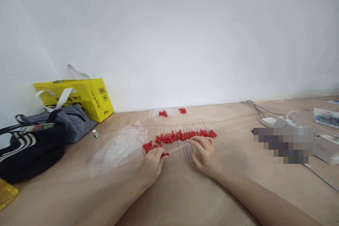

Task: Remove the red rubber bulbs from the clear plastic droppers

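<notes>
My left hand (152, 166) is closed, its fingertips pinching a red rubber bulb (166, 154). From that bulb a thin clear glass tube (178, 148) runs up to the right, its far end pinched by my right hand (205, 157). Whether the tube sits inside the bulb is too small to tell. Several loose glass tubes (183, 155) lie beneath and beside my right fingers. Just beyond both hands is a row of glass droppers with red bulbs (169, 137), tubes pointing away from me. Loose red bulbs (148, 146) lie next to my left hand.
Clear plastic bags (122, 144) are piled to the left. Near the wall, another bag (173, 113) holds red-bulbed pieces. A yellow bag (99, 99), a striped bag (76, 122), a black bag (39, 152) and a small bottle (95, 134) stand left. Chargers and cables (327, 148) lie right.
</notes>
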A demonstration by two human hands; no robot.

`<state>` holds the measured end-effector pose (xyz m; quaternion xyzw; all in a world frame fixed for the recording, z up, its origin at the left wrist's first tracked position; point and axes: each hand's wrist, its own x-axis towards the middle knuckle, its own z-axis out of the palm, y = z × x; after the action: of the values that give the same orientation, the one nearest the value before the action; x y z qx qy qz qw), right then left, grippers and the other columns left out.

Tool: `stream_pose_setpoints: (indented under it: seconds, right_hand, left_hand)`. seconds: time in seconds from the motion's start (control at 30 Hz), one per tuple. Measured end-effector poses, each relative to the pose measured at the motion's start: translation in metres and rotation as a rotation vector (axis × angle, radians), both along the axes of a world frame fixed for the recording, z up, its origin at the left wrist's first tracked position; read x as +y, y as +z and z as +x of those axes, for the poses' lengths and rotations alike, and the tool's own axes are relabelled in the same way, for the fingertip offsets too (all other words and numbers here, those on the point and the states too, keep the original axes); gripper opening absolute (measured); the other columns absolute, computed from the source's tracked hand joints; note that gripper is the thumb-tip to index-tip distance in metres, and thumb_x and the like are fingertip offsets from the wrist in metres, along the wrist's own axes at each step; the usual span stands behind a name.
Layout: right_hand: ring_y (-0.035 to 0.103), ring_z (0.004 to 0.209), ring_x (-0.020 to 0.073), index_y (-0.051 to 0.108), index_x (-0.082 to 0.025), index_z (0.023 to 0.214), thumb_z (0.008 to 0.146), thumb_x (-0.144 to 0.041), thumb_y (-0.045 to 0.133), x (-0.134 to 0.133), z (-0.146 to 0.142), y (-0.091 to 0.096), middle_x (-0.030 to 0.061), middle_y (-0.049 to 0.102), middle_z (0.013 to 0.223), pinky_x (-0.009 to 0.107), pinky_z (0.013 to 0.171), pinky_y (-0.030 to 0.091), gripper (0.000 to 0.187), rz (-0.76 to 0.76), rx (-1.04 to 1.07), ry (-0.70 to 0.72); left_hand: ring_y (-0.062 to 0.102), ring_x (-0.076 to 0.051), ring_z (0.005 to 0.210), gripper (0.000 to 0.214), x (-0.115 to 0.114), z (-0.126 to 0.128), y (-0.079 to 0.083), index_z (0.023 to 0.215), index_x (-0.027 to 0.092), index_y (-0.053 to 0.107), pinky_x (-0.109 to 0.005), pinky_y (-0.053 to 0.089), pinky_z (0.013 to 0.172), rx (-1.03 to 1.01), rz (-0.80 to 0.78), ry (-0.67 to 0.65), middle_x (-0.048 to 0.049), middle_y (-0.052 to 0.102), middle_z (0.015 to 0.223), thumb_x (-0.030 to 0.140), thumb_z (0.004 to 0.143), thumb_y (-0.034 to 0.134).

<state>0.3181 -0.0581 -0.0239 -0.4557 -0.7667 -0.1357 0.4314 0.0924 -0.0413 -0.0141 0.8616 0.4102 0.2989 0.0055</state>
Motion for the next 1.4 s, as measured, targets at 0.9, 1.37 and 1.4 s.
stream_pose_setpoints:
  seconds: [0.9,1.37,1.4]
  right_hand:
    - [0.043,0.059,0.0101,0.062,-0.021,0.081,0.084,-0.018,0.039,0.000,-0.024,-0.001,-0.0036,0.052,0.054,0.038,0.086,0.021,0.023,0.059,-0.211,0.203]
    - [0.041,0.059,0.0095,0.056,-0.018,0.066,0.083,-0.019,0.039,-0.002,-0.021,-0.004,-0.0045,0.048,0.049,0.037,0.084,0.020,0.024,0.068,-0.199,0.228]
    - [0.041,0.059,0.0094,0.056,-0.018,0.065,0.083,-0.019,0.040,-0.002,-0.020,-0.004,-0.0045,0.048,0.049,0.036,0.084,0.020,0.024,0.075,-0.196,0.234]
  left_hand:
    - [0.051,-0.019,0.085,0.015,0.000,0.014,-0.005,0.074,0.019,0.058,-0.040,0.032,0.083,0.078,0.362,-0.126,-0.0014,0.063,0.087,0.021,0.083,0.047]
    - [0.049,-0.018,0.087,0.014,-0.004,0.012,-0.003,0.067,0.022,0.058,-0.044,0.027,0.090,0.111,0.395,-0.147,0.0006,0.061,0.084,0.018,0.078,0.050]
    - [0.049,-0.018,0.087,0.014,-0.004,0.012,-0.004,0.067,0.021,0.058,-0.044,0.027,0.090,0.092,0.403,-0.149,0.0008,0.061,0.083,0.019,0.078,0.050]
